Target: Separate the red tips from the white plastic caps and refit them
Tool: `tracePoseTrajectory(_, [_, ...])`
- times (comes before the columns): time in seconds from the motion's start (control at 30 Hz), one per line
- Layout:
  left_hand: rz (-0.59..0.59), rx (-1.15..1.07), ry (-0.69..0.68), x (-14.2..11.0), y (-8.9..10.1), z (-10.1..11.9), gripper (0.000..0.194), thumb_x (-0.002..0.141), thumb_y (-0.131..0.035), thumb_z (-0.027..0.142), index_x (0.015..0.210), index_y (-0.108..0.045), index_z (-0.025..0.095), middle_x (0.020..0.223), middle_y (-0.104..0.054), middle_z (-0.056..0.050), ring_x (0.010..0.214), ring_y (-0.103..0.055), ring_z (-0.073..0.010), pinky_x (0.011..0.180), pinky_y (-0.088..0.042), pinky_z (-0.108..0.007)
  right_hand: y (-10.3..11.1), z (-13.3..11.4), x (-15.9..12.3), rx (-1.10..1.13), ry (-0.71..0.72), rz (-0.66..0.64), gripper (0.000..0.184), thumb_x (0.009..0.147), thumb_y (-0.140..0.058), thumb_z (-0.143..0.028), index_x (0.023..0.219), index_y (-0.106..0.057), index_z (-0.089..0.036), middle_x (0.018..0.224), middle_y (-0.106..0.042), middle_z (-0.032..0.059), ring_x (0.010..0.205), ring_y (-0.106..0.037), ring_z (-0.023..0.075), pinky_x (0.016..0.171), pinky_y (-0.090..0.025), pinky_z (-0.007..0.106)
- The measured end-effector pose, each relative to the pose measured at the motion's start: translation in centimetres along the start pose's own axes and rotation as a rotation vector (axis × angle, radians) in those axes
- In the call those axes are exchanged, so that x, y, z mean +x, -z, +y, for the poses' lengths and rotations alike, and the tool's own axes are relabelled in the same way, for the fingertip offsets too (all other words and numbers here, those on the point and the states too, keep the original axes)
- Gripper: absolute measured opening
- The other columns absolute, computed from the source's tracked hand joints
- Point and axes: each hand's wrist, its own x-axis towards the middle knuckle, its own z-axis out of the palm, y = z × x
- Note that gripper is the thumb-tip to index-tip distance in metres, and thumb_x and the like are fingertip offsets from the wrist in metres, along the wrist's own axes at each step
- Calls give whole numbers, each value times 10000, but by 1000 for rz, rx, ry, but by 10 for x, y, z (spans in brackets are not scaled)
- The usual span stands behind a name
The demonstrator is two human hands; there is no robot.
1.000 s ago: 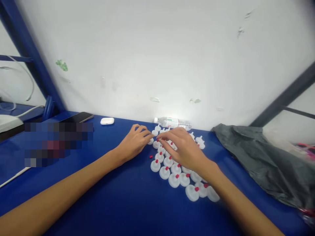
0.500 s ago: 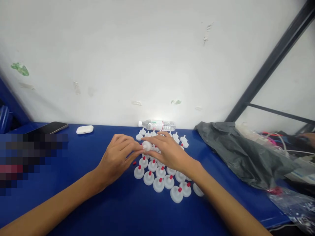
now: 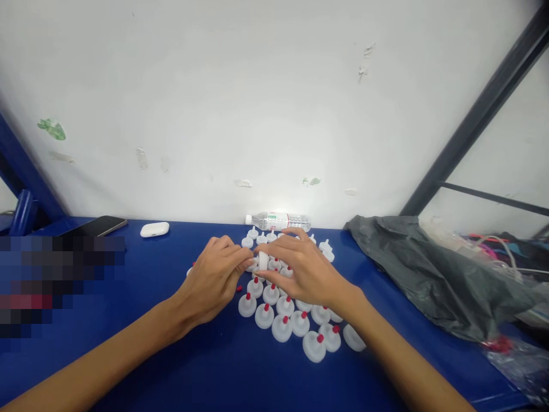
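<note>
A white plastic nozzle cap point(image 3: 263, 261) is held between both hands, its round base seen nearly edge-on. My left hand point(image 3: 212, 276) is closed in a pinch at the cap's spout side, and its fingers hide the tip. Thumb and fingers of my right hand point(image 3: 309, 270) grip the rim of the base. Several red-tipped nozzle caps point(image 3: 282, 328) stand spout-up below and around the hands. Behind them are nozzle caps without red tips point(image 3: 253, 233). One loose red tip point(image 3: 239, 289) lies near my left hand. Part of another cap point(image 3: 189, 270) shows left of that hand.
A clear water bottle point(image 3: 278, 221) lies along the wall behind the caps. On the blue table point(image 3: 180, 366) are a white earphone case point(image 3: 155, 229) and a dark phone point(image 3: 103, 226) at the left. A grey plastic bag point(image 3: 407, 269) covers the right side.
The held cap has turned from showing its round face to nearly edge-on. My left fingers have closed further around its spout side. The whole view has shifted slightly.
</note>
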Motion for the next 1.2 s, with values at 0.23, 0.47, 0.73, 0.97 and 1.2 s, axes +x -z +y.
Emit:
tracePoseTrajectory(0.23, [91, -231, 386, -2, 6, -13, 457, 1055, -319, 390, 638, -372, 210, 581, -434, 35, 556, -409, -143, 557, -328, -315, 14, 32, -6, -127, 5, 138, 334, 1008, -551, -293, 1336, -587, -241, 1247, -715, 87, 1105, -666, 243, 1049, -419, 499])
tracePoseTrajectory(0.47, [-63, 116, 180, -7, 4, -42, 313, 1020, -399, 290, 785, -586, 202, 743, -618, -36, 766, -488, -227, 735, -387, -393, 31, 95, -32, -198, -519, 331, 275, 927, -588, -362, 1171, -632, -242, 865, -744, 22, 648, -663, 205, 748, -469, 344])
tracePoseTrajectory(0.73, [-102, 224, 50, -14, -10, -44, 185, 965, -497, 238, 929, -672, 191, 895, -687, -76, 867, -533, -255, 772, -413, -402, 25, 138, -57, -195, -756, 277, 227, 931, -565, -404, 991, -667, -210, 922, -728, 67, 848, -675, 214, 761, -445, 310])
tracePoseTrajectory(0.97, [-204, 295, 7, -15, -14, -45, 257, 988, -445, 233, 947, -692, 172, 923, -685, -87, 935, -528, -264, 809, -404, -422, 12, 176, -86, -225, -859, 150, 174, 885, -644, -331, 901, -734, -183, 939, -740, 96, 867, -671, 224, 786, -442, 303])
tracePoseTrajectory(1.2, [-282, 349, 12, -14, -12, -42, 291, 1002, -424, 235, 938, -701, 174, 928, -668, -88, 944, -526, -266, 813, -395, -410, -1, 180, -90, -150, -853, 80, 226, 924, -606, -381, 859, -748, -218, 871, -773, 61, 811, -699, 228, 733, -451, 287])
